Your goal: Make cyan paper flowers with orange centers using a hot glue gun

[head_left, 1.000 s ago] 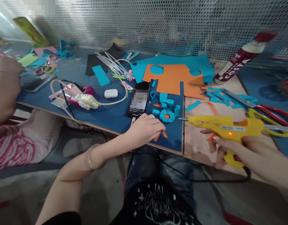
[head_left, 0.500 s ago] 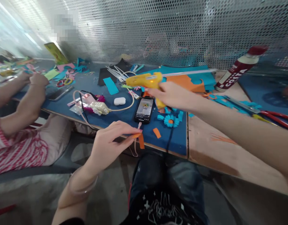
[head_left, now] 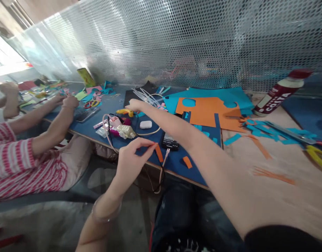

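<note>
Between thumb and fingertips, my left hand (head_left: pixel 132 161) pinches a short orange paper strip (head_left: pixel 159 153) above the table's front edge. Reaching across to the left, my right hand (head_left: pixel 135 105) grips a yellow glue gun (head_left: pixel 125 112), held low at the tabletop; the fingers are partly hidden behind the hand. Below my right forearm lies a phone (head_left: pixel 170 142), mostly covered by the arm, with a pale charging cable (head_left: pixel 166 154) at its near end. A loose orange paper piece (head_left: pixel 187 162) rests near the front edge. The white earbud case (head_left: pixel 146 125) sits beside my right forearm.
Orange cut paper (head_left: pixel 203 112) lies over blue sheets at the back. On the right are a tilted bottle (head_left: pixel 279 92), blue paper strips (head_left: pixel 255 129) and scissors (head_left: pixel 317 157). Another person's hands (head_left: pixel 69 101) work at left. A perforated metal panel (head_left: pixel 176 42) stands behind.
My right hand has carried the glue gun left and down, from above the phone to the tabletop. My left hand still pinches the orange strip. The view has shifted left.
</note>
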`<move>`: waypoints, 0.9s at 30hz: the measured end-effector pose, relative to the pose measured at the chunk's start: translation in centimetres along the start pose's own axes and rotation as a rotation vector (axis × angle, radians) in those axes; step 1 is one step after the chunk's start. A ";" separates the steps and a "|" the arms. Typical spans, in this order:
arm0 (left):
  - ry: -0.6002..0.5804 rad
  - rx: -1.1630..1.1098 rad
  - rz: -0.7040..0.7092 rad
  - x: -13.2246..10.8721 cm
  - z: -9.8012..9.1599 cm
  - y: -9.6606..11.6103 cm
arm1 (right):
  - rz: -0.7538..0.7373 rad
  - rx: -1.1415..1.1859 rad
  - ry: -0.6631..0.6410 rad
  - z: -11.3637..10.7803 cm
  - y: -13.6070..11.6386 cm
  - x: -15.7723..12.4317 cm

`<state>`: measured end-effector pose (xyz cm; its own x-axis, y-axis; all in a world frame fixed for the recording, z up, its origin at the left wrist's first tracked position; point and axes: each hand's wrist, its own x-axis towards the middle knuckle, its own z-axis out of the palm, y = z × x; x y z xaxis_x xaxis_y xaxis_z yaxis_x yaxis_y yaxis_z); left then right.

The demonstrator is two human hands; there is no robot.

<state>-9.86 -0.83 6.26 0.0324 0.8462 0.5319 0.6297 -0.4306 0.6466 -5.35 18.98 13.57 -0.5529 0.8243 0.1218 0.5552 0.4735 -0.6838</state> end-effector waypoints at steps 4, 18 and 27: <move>-0.041 -0.043 0.008 0.8 0.9 -0.8 | -0.023 -0.068 0.011 -3.5 2.3 -3.7; -0.238 -0.181 0.100 1.7 7.1 4.5 | 0.573 0.752 -0.191 -7.1 7.4 -27.0; -0.481 -0.420 -0.080 2.3 9.6 4.0 | 0.478 0.801 -0.067 -7.6 9.2 -29.2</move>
<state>0.24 2.42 4.84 0.4041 0.8849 0.2316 0.2903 -0.3642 0.8849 20.61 1.65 9.25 -0.4250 0.8450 -0.3247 0.1528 -0.2865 -0.9458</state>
